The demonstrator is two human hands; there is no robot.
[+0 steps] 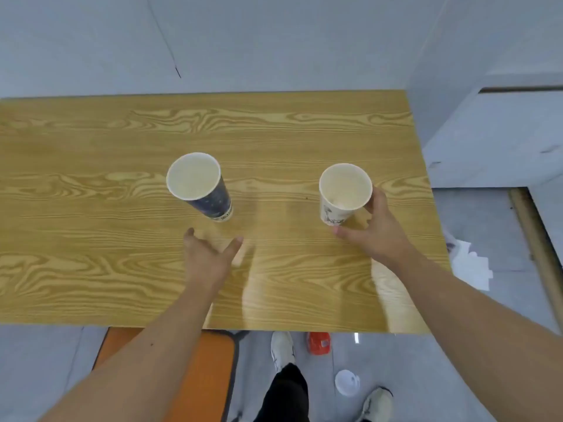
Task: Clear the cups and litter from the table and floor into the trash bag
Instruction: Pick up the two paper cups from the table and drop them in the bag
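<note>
Two paper cups upright on the wood-grain table (pixel 91 166), well apart. Dark blue cup (pixel 203 188) left of centre; left hand (pixel 207 257) just short of it, nearer the camera, fingers spread, grip apart and touching nothing. White cup (pixel 342 193) to the right, near the table's right edge — right hand (pixel 373 226) wraps it from the right side, thumb at the base, fingers behind the wall; grip clamped on the white cup, cup on the table surface as far as I can tell. Floor litter: red crumpled wrapper (pixel 318 342) below the near table edge, white plastic lid (pixel 347 381) between the person's shoes, crumpled white paper (pixel 470 263) on the floor past the right edge. Orange seat (pixel 210 373) tucked under the near edge. Trash bag — can't see it in this view.
</note>
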